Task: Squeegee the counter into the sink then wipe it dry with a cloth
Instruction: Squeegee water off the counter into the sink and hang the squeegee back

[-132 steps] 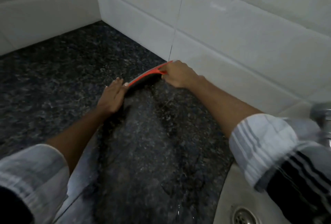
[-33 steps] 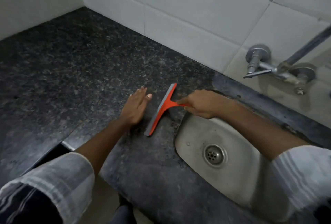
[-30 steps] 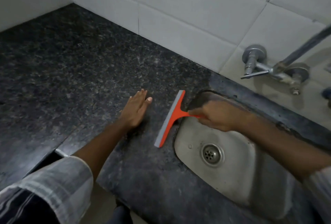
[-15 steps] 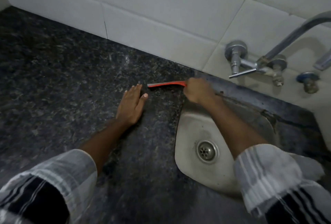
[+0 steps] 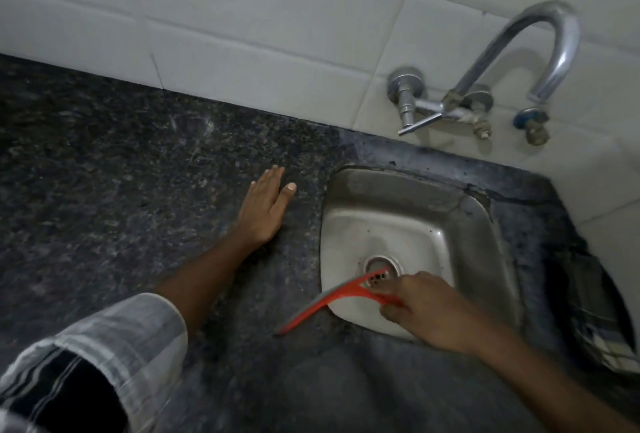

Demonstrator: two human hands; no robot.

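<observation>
Striped sleeve (image 5: 104, 346) at the bottom left is cut off by the edge. Left hand (image 5: 263, 210) lies flat on the dark desk (image 5: 104, 190), fingers straight. Beside it, the red squeegee (image 5: 332, 301) is blurry, its blade over the sink (image 5: 485, 224) rim. Right hand (image 5: 426, 311) grips its handle, hiding most of it. A checked cloth (image 5: 599, 321) at the far right is dark and cut off
</observation>
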